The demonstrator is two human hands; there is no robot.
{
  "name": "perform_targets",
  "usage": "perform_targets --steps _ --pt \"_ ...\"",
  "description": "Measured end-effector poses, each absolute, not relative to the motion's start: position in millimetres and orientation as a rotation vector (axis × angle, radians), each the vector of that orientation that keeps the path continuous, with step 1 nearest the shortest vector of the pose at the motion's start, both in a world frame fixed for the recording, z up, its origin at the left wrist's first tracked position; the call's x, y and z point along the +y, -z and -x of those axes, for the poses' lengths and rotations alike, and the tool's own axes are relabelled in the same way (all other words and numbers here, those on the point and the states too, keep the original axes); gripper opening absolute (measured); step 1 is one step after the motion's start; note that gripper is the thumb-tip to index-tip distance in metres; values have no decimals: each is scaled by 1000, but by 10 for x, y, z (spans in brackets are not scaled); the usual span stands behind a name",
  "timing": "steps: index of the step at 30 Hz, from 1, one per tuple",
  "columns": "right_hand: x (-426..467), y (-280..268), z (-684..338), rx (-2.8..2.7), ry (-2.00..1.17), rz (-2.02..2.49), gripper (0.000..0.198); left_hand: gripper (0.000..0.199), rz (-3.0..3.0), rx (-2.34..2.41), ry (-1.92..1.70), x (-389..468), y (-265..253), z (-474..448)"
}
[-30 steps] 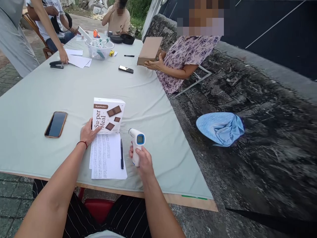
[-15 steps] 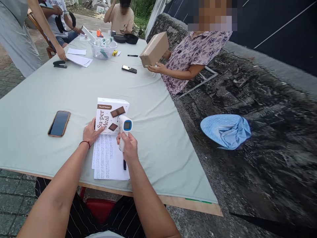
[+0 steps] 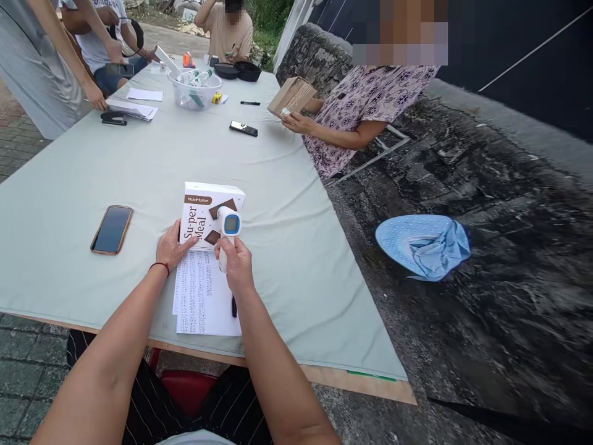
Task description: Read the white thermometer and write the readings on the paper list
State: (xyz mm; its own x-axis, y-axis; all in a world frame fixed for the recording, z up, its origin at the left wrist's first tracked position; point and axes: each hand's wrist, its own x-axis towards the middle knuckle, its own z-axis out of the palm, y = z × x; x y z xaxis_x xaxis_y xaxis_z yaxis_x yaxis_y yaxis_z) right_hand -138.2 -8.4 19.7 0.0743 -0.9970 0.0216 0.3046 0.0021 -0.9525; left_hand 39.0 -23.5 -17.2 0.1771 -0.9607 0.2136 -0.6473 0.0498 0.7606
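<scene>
1. Now, at left-centre, see a flat, round-cornered phone [image 3: 111, 230].
2. Near the centre, see the left hand [image 3: 172, 248], half closed on the smooth white box [image 3: 198, 211] at its lower left.
3. Beside it, notice the right hand [image 3: 238, 264], curled fully around the pistol-shaped plastic thermometer [image 3: 227, 233]; just moved leftward, from beside the box to before its front, so probably aiming there.
4. At right, see a soft, crumpled blue hat [image 3: 422, 247].

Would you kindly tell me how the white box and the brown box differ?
The white box carries large lettering and brown pictures, while the brown box looks mostly plain. The person's left hand holds the white box; a co-worker holds the brown box. Both are hand-held.
</scene>
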Motion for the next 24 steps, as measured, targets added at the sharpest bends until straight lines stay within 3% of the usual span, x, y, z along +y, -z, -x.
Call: perform_targets --steps 24 --pt "-134 -171 1362 974 1233 1016 41 58 -1658 -1538 515 -235 158 -397"
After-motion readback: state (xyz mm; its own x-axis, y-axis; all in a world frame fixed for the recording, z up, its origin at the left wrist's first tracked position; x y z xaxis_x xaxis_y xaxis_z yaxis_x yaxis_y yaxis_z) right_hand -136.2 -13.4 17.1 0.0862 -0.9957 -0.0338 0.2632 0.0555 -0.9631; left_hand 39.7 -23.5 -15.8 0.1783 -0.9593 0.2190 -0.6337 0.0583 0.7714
